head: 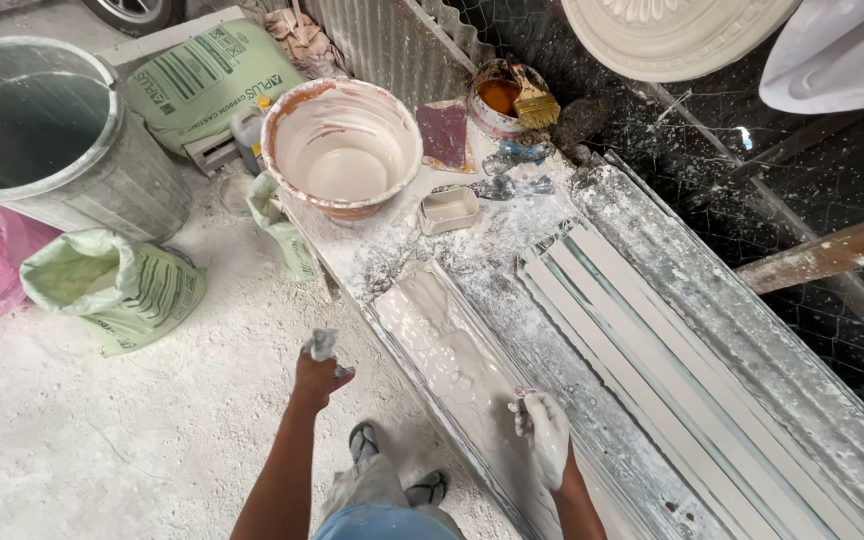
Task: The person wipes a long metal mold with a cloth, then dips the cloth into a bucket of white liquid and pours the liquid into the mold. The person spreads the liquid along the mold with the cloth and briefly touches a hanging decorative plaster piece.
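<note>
While you stand at the bench, your right hand [547, 432], white with plaster, rests curled on the long mould [457, 365] full of wet plaster, pinching something small. Your left hand [320, 375] hangs left of the mould, closed around a small white lump. Plaster is poured; smoothing looks unfinished. Far off, the bowl [342, 145] looks empty. What you pinch is hard to see.

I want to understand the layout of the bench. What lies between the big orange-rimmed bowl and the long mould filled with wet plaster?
In the head view, between the bowl and the mould sits a small white rectangular tray; around it is plaster-dusted bench surface.
</note>
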Demonstrator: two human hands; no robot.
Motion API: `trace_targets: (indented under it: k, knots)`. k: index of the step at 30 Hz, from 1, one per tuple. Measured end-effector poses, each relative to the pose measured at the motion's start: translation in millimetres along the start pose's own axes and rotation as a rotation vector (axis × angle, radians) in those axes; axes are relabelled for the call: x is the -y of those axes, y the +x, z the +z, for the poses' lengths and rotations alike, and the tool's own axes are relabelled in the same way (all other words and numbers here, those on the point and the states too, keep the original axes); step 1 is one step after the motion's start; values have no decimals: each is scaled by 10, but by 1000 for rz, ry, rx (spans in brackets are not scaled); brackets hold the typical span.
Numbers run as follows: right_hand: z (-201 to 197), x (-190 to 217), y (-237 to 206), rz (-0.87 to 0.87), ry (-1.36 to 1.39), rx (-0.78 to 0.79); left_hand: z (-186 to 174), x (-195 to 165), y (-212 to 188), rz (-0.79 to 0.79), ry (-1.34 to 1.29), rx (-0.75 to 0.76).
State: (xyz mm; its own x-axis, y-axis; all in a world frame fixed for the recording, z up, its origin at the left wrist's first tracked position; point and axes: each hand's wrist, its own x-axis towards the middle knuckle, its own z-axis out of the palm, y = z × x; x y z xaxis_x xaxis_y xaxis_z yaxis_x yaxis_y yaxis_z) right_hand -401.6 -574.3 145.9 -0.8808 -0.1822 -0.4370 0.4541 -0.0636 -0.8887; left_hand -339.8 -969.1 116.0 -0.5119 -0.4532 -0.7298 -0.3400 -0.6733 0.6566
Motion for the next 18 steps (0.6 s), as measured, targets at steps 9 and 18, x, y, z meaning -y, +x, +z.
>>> trace_targets:
  k: [9, 18]
  knots:
    - [304, 101, 264, -47, -177, -8, 309, -15, 335, 78, 343, 64]
    - [1064, 334, 827, -156, -900, 157, -437, 41, 511, 282, 493, -54]
